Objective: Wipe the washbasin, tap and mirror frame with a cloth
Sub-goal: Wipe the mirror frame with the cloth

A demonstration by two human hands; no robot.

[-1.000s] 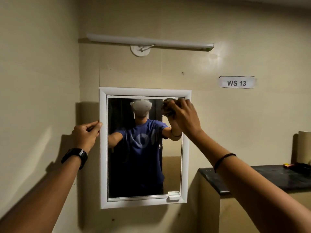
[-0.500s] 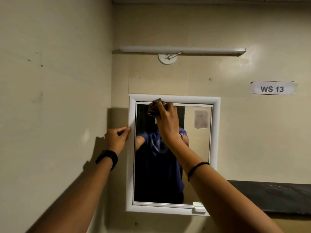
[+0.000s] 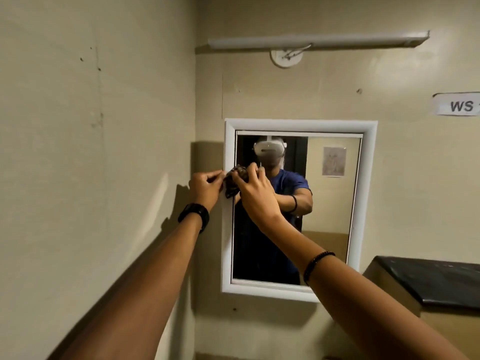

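A mirror with a white frame (image 3: 368,178) hangs on the beige wall ahead. My right hand (image 3: 255,193) is shut on a dark crumpled cloth (image 3: 233,181) and presses it against the frame's left side, about a third of the way down. My left hand (image 3: 206,188) rests at the outer edge of that same side, fingers pinched at the frame right beside the cloth. The glass reflects a person in a blue shirt. No washbasin or tap is in view.
A tube light (image 3: 317,42) runs along the wall above the mirror. A paper label (image 3: 457,105) reading "WS" is stuck at the upper right. A dark-topped counter (image 3: 436,279) stands at the lower right. A side wall (image 3: 91,152) closes in on the left.
My right hand has carried the cloth from the frame's top edge leftward and down onto its left side, meeting my left hand. The camera has shifted left.
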